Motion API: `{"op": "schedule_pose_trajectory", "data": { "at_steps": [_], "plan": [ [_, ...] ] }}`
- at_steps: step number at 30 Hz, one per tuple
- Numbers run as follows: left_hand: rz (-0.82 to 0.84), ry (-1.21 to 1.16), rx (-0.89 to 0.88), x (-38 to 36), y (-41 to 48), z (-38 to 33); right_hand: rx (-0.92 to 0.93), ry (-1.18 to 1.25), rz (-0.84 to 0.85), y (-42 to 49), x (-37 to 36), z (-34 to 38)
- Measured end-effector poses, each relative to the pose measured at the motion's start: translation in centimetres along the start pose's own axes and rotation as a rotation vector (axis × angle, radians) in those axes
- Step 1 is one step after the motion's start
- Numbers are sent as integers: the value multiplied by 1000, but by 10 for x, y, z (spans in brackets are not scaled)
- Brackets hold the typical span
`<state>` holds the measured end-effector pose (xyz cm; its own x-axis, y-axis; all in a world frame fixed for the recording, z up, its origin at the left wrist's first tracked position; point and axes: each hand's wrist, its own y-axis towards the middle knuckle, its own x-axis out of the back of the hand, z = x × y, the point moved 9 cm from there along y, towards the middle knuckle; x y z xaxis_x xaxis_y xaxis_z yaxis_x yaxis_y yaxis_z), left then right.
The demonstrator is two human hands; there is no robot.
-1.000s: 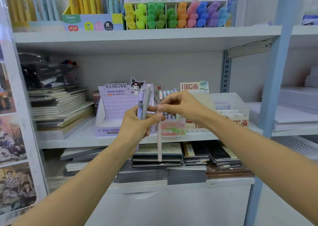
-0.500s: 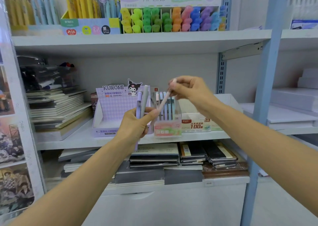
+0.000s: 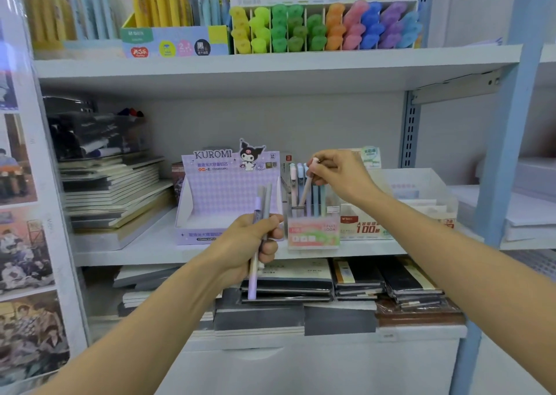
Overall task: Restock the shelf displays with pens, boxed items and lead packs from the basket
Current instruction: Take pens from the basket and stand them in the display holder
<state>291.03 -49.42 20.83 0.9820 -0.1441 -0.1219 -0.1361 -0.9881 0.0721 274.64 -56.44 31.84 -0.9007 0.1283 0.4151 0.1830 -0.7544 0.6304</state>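
Right hand [image 3: 343, 176]: fingers pinching the pink pen [image 3: 305, 193] near its cap.
Pink pen: leaning, lower end dipping into the clear holder [image 3: 313, 235] among the pens standing there.
Left hand [image 3: 246, 244]: fingers curling round two spares, a purple pen [image 3: 252, 283] and a grey pen [image 3: 267, 199], both roughly upright, in front of the Kuromi box [image 3: 222, 196].
Holder: sitting at the front of the middle shelf [image 3: 144, 250], just right of the Kuromi box.
Basket: not showing.
Step, as I'm judging it: slotting the pink pen; two more waiting.
Risk: the leaning pen may be catching on its neighbours and not seating.
Risk: nothing is steadying the holder, so a hard push could be sliding it towards the shelf edge.
Risk: the purple pen is hanging low in the grip and could be slipping out.
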Motion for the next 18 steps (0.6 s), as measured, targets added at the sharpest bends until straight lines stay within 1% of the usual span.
{"op": "schedule_pose_trajectory", "data": {
  "at_steps": [3, 6, 8, 11, 13, 16, 18],
  "plan": [
    [39, 35, -22, 2, 1, 4, 35, -53, 40, 7, -1, 3],
    [63, 39, -44, 3, 3, 8, 29, -98, 60, 9, 0, 1],
    [87, 47, -67, 2, 3, 7, 18, -81, 40, 9, -1, -2],
    [119, 94, -119, -1, 2, 4, 25, -71, -36, 9, -2, -5],
    [120, 104, -140, -2, 0, 3, 61, -152, -77, 11, -4, -4],
    [115, 94, -165, -2, -1, -1, 106, -341, -69, 12, -13, -1],
    [125, 88, -170, -3, -3, -3, 109, -366, -93, 11, -11, 2]
  ]
}}
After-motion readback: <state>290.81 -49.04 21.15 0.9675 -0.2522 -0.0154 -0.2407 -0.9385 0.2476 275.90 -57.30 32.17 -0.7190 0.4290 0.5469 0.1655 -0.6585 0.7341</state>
